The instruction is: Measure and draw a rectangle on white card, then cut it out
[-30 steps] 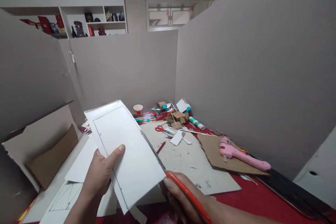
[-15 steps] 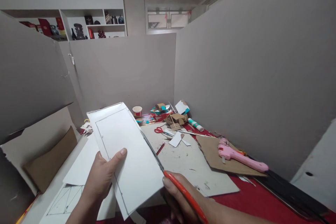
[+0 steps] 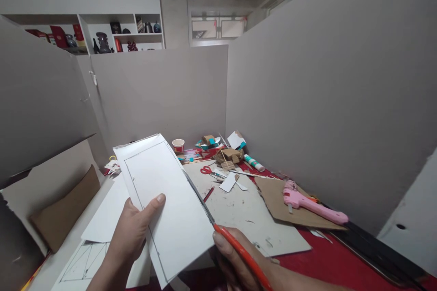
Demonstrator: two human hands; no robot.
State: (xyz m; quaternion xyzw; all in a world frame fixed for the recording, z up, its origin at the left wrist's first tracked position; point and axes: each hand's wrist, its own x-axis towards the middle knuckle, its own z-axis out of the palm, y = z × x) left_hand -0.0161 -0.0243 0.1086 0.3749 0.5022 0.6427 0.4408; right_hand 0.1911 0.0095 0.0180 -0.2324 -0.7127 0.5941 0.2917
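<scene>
Scissors on the edge of a white card

Hands are low in the view, close together. The left hand (image 3: 131, 229) is closed on a white rectangular card with a pencil frame drawn on it (image 3: 164, 200), thumb on top, fingers hidden under it. The card is held up and tilted above the surface (image 3: 239, 218), a grey board over red cloth. The right hand (image 3: 239, 261) is curled round the handle of the orange-handled scissors (image 3: 221, 234). Their thin blades run along the right edge of the card. I cannot tell how far apart the blades are.

Under the card lie more white sheets with drawn lines (image 3: 85, 261). A pink glue gun (image 3: 309, 202) rests on a brown piece of cardboard (image 3: 278, 204) to the right. Farther back are small red scissors (image 3: 206, 169), a red and white paper cup (image 3: 178, 145), a white glue stick with a green band (image 3: 254, 162) and a pile of cardboard scraps (image 3: 228, 154).
</scene>
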